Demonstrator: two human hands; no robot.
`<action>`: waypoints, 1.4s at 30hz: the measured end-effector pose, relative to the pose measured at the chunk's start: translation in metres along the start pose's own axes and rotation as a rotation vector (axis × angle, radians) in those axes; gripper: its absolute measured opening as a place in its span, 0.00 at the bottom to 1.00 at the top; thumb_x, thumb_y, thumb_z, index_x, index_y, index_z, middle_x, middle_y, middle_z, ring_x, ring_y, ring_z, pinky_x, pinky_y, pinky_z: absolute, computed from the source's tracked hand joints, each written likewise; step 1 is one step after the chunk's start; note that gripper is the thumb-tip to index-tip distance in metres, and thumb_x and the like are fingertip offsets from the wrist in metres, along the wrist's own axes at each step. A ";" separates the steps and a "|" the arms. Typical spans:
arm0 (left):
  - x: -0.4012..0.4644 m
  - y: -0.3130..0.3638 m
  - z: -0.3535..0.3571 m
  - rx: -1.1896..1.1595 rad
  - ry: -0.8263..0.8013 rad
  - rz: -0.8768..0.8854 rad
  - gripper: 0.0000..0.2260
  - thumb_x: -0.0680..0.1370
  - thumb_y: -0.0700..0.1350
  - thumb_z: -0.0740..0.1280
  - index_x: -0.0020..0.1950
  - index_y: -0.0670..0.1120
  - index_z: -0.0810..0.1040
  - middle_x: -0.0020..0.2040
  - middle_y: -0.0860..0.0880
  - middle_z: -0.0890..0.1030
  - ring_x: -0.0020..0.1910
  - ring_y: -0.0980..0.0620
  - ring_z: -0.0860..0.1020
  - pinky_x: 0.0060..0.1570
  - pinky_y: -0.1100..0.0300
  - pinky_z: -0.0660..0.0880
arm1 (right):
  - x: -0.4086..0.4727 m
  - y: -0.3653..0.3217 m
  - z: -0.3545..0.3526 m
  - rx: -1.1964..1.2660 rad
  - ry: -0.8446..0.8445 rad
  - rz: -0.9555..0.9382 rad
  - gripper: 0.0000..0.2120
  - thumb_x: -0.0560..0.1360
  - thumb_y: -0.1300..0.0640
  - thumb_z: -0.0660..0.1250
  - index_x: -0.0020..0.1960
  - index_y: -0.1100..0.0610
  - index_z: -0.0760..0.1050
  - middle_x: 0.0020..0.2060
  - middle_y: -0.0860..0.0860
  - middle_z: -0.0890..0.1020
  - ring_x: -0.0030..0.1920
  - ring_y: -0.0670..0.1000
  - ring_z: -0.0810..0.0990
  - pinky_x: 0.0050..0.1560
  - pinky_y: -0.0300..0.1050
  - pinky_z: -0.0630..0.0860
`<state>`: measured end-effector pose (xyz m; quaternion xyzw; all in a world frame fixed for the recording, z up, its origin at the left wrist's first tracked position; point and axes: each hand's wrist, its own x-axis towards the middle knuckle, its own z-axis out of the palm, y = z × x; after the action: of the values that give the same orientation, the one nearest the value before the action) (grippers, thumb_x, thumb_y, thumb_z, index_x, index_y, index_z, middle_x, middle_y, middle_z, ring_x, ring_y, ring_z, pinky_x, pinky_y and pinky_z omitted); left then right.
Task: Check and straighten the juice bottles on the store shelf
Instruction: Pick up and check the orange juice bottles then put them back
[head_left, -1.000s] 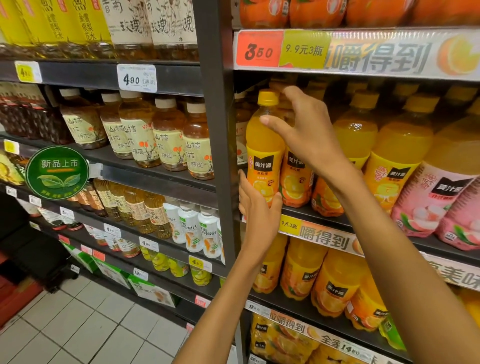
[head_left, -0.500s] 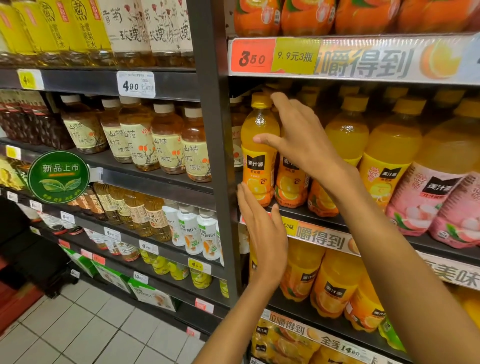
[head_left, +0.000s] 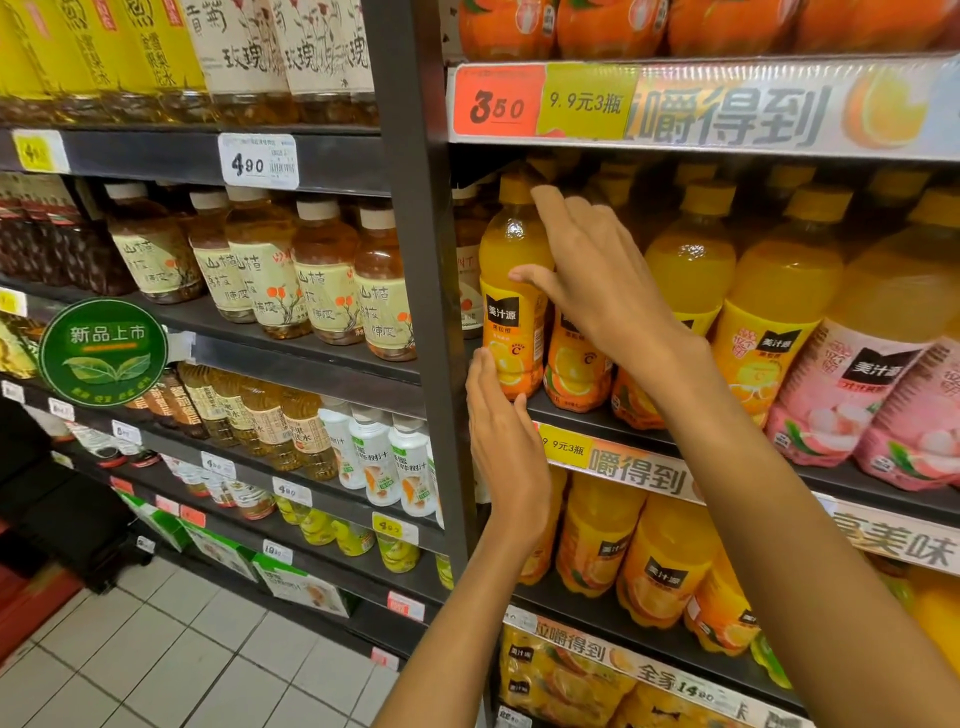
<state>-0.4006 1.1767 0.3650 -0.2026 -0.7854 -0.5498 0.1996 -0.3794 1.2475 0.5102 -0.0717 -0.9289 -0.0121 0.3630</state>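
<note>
Two hands meet one upright orange plastic juice bottle (head_left: 511, 291) on a dark metal shelf (head_left: 597, 421): right hand (head_left: 597, 280) loosely grips its shoulder, left hand (head_left: 506, 441) touches its base with straight fingers

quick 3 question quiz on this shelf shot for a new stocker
1. True or false: the right hand is on the leftmost orange juice bottle.
2. Where are the left hand's fingertips: A) bottle cap, B) bottle base, C) floor?
3. Fill in: the red price tag above this row reads ____.

Key: 1 true; 2 B; 3 3.50
</note>
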 end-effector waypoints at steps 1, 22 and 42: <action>0.001 0.000 0.002 0.001 0.009 0.000 0.24 0.79 0.35 0.63 0.74 0.42 0.62 0.73 0.44 0.66 0.71 0.48 0.67 0.66 0.59 0.65 | -0.001 0.000 0.001 -0.007 0.005 0.005 0.27 0.75 0.53 0.69 0.69 0.62 0.65 0.56 0.60 0.77 0.57 0.61 0.74 0.52 0.48 0.69; 0.021 0.003 -0.003 -0.094 -0.171 -0.094 0.29 0.78 0.40 0.65 0.76 0.42 0.56 0.73 0.43 0.65 0.71 0.47 0.64 0.67 0.58 0.61 | -0.006 0.000 0.012 -0.123 0.068 0.019 0.25 0.78 0.52 0.65 0.69 0.63 0.65 0.55 0.60 0.77 0.56 0.59 0.72 0.54 0.48 0.67; -0.015 0.037 0.006 -0.074 -0.190 0.160 0.26 0.79 0.42 0.64 0.75 0.41 0.58 0.72 0.44 0.63 0.72 0.51 0.60 0.68 0.71 0.52 | -0.011 0.023 -0.017 -0.147 0.111 0.132 0.19 0.82 0.49 0.56 0.56 0.66 0.71 0.48 0.63 0.78 0.47 0.64 0.76 0.39 0.47 0.61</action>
<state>-0.3681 1.1925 0.3841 -0.3230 -0.7613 -0.5390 0.1600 -0.3567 1.2673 0.5150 -0.1582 -0.8973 -0.0602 0.4077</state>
